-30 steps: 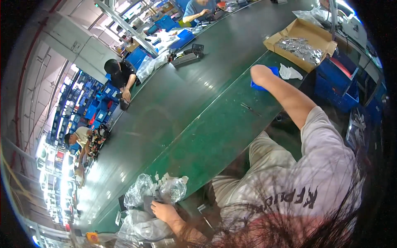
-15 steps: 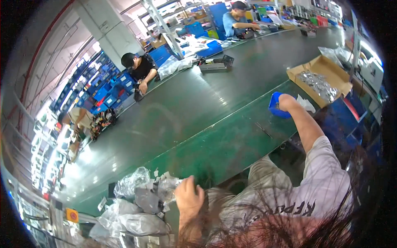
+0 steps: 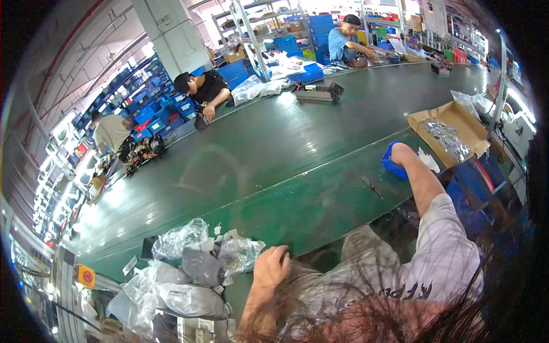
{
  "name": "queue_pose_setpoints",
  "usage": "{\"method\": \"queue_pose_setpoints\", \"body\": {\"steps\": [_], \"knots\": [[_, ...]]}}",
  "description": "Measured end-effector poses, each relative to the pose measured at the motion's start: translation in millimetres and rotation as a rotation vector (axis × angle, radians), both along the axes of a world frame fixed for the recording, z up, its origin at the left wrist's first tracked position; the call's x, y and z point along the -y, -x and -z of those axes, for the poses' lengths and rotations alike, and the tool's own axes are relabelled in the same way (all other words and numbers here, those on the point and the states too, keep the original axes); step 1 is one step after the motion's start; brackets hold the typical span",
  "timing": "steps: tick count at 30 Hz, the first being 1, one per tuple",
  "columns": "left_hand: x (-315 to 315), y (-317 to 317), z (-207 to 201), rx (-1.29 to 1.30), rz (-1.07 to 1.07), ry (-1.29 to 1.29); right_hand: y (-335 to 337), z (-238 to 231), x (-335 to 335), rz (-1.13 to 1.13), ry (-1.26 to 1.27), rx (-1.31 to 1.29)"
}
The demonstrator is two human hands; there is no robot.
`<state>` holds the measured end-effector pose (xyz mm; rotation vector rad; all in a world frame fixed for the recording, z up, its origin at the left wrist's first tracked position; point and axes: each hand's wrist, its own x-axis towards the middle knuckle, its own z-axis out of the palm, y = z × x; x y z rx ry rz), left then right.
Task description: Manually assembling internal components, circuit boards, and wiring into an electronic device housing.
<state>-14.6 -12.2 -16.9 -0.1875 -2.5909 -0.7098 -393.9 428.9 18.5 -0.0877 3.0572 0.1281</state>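
Observation:
My right hand [image 3: 402, 154] reaches into a small blue bin [image 3: 391, 166] on the right of the green bench. The bin wall and the hand itself hide its fingers. At the near edge, my left hand [image 3: 270, 266] rests loosely bent, thumb apart from the fingers, with nothing visible in it. Beside it lies a clear plastic bag [image 3: 240, 255] of small parts. A thin dark tool, perhaps tweezers [image 3: 372, 187], lies on the bench left of the bin.
More plastic bags [image 3: 191, 298] pile up at the lower left. An open cardboard box [image 3: 477, 143] of silvery parts stands beyond the bin, near white crumpled paper [image 3: 428, 160]. A dark device [image 3: 317, 94] sits across the belt [image 3: 246, 148], where several people work.
My view has shifted, moving the scene within the picture. My left hand's fingers look more bent. My right hand stays in the blue bin.

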Motion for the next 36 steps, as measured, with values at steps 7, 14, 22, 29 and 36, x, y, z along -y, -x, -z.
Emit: {"method": "queue_pose_setpoints", "body": {"steps": [7,14,22,29,36], "knots": [[3.6,0.9,2.4,0.024,-0.024,-0.001,3.7,3.0,-1.5,0.053,0.101,-0.187],[2.4,-1.2,5.4,0.117,-0.059,0.009,0.9,1.4,-7.3,-0.048,0.016,-0.135],[8.8,-4.3,10.4,0.152,-0.041,-0.005,-2.0,-15.4,5.2,-0.085,0.032,-0.164],[7.2,4.5,25.3,0.104,-0.05,-0.056,17.6,-4.7,-15.1,-0.062,-0.002,-0.157],[5.7,10.4,39.4,0.039,-0.138,-0.187,-81.8,-64.6,101.7,-0.497,0.525,-0.289]]}}
